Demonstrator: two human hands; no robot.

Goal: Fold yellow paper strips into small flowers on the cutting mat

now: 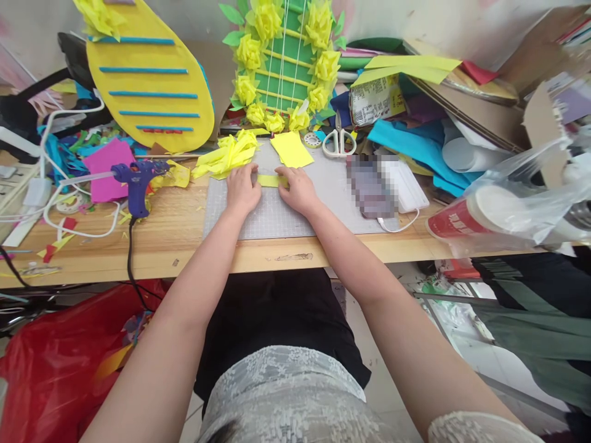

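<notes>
The strip (266,180) lay between the hands: the left hand (244,189), fingers curled, met its left end; the right hand (298,191) covered its right end. Whether either pinched or only pressed could not be told. Uneven pull risked skewing or tearing the strip; a forward slip risked disturbing the yellow sheets (292,149) ahead of the right hand. Beneath both hands was a gridded mat (281,223) on a wooden table (180,209); beyond them, a pale wall (383,21).

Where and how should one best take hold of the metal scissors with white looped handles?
Probably grip the white looped handles with the right hand, coming from the wooden desk's front edge: the loops face that edge, while the grey metal blades point away.
</notes>
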